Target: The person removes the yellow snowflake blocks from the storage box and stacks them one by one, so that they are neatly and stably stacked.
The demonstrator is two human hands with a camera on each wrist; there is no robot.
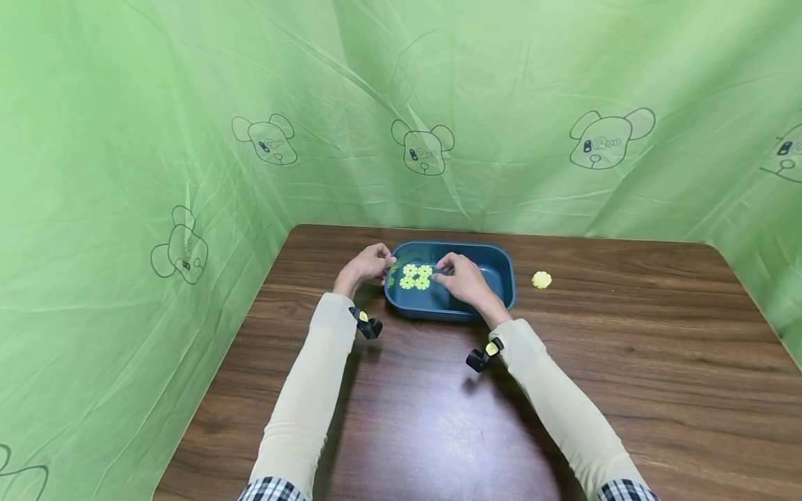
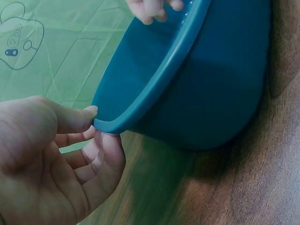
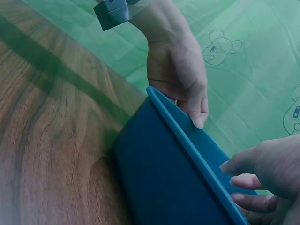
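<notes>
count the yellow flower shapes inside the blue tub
4, on the floor of the blue tub: far left flower, far right flower, near left flower, near right flower; the right hand may hide more.

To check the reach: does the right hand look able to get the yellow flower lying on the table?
Probably yes: the right hand must first leave the blue basin, but nothing visible stands between it and the yellow flower.

Green sheet [image 1: 501,188] behind wooden table [image 1: 626,348]

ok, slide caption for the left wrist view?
Left hand pinching the rim of a blue tub on a brown table, right hand partly visible at top.
</notes>
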